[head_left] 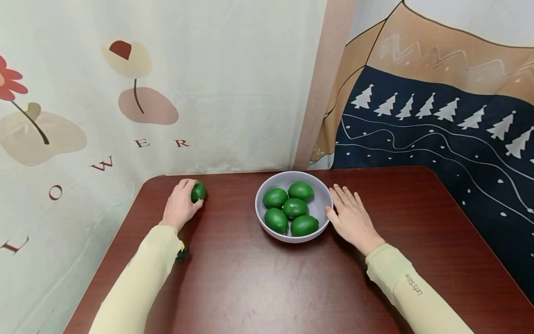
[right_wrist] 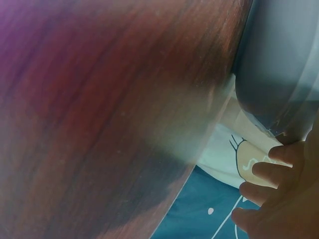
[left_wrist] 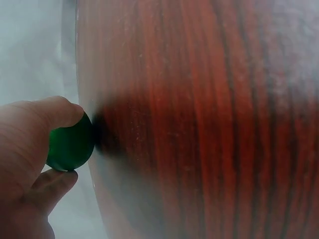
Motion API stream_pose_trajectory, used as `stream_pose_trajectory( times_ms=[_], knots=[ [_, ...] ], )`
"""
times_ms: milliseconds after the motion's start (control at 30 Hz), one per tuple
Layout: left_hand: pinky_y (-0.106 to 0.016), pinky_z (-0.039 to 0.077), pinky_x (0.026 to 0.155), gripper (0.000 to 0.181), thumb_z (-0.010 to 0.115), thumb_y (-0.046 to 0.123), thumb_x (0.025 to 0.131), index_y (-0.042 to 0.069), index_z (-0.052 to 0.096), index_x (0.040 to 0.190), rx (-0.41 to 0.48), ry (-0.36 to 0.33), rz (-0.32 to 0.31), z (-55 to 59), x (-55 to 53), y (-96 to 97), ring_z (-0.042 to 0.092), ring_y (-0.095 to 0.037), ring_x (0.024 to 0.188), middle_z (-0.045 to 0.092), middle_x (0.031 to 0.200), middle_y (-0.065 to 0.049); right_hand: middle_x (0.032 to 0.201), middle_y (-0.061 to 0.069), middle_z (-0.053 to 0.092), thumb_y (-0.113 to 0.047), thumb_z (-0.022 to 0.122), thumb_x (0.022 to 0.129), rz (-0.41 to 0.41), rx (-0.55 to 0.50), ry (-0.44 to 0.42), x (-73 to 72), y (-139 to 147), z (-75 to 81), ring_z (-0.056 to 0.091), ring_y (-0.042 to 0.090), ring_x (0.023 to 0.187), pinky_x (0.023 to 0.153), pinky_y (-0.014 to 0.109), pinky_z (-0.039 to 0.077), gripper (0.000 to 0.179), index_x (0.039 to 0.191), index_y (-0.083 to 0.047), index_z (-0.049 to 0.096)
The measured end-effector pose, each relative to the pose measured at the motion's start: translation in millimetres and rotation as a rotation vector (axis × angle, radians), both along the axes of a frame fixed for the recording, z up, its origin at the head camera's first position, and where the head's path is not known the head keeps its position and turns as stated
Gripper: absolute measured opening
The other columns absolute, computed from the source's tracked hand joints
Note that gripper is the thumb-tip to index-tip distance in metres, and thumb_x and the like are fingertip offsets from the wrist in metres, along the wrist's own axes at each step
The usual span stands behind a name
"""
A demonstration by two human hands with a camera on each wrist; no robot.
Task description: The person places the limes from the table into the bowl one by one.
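At the far left of the table, my left hand grips a green lime between thumb and fingers. The left wrist view has this lime partly covered by the thumb and fingers, just above or on the tabletop; I cannot tell which. A light purple-grey bowl stands near the back middle, holding several more green limes. My right hand rests flat against the bowl's right side, fingers straight and spread. In the right wrist view, its fingertips lie close beside the bowl.
The dark red wooden table has a rounded back edge close to a hanging curtain. A navy patterned cloth hangs at the right. A small black object shows at the left wrist.
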State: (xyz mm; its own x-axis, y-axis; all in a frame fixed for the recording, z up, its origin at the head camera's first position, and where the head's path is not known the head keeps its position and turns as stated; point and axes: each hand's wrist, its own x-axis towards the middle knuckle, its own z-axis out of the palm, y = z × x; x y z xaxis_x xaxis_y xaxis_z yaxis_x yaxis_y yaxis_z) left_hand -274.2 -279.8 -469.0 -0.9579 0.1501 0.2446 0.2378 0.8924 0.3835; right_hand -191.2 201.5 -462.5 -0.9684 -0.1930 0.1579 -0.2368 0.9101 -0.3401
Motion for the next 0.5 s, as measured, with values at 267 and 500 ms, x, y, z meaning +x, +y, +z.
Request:
stream_pose_trajectory(
  times_ms=[267,500],
  knots=[
    [-0.065,0.047,0.096,0.053,0.078,0.008,0.087,-0.001,0.055,0.133,-0.004,0.022,-0.015,-1.1,4.5,3.3,0.05,-0.045,0.122,0.05,0.138,-0.024,0.165,0.021,0.032,-0.035,0.047,0.106,0.002,-0.002,-0.002,1.0,-0.2,1.5,0.024,0.043,0.154,0.125,0.059,0.013,0.063,0.157,0.001,0.038],
    [-0.065,0.049,0.092,0.053,0.079,0.009,0.087,0.0,0.055,0.133,-0.01,0.044,-0.03,-1.6,8.1,8.2,0.051,-0.044,0.12,0.051,0.137,-0.022,0.165,0.022,0.033,-0.035,0.047,0.106,0.002,0.002,0.005,1.0,-0.5,1.2,0.025,0.043,0.154,0.125,0.06,0.015,0.063,0.157,0.001,0.039]
  ],
)
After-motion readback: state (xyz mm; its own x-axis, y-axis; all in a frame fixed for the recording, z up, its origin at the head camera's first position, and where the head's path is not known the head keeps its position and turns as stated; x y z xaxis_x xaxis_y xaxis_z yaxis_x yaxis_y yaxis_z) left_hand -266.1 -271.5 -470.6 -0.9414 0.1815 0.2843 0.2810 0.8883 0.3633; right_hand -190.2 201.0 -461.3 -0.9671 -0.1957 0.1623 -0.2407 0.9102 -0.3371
